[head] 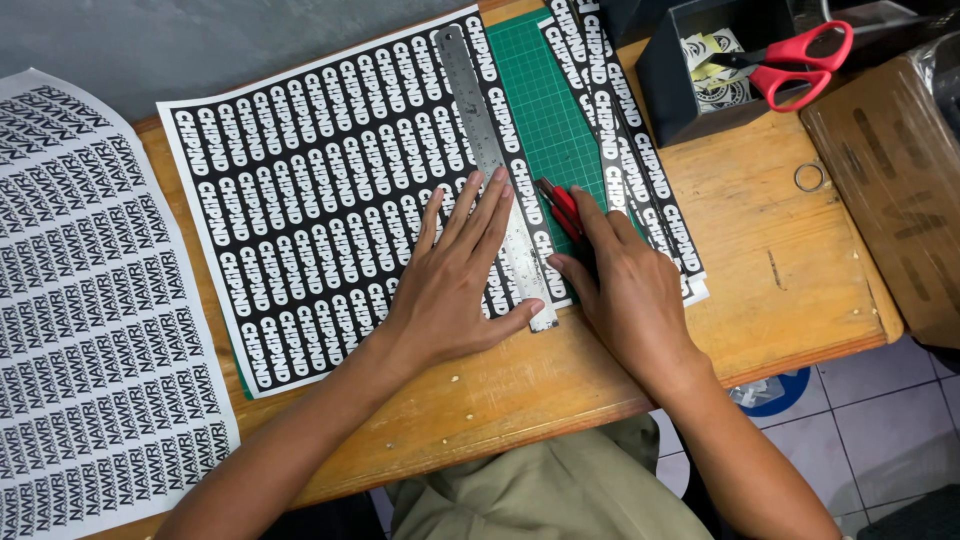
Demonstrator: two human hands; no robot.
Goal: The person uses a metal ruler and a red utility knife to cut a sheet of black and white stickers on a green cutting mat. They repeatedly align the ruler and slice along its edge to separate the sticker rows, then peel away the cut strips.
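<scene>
Our left hand (452,285) lies flat, pinning the stiff steel ruler (492,160) on the thin, slippery sticker sheet (320,190); our right hand (625,290) grips the red knife (560,208) at the ruler's edge.

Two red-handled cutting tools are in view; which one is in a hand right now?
The red-handled utility knife, gripped by the right hand beside the steel ruler on the green cutting mat. The red-handled scissors lie untouched across the black box.
</scene>
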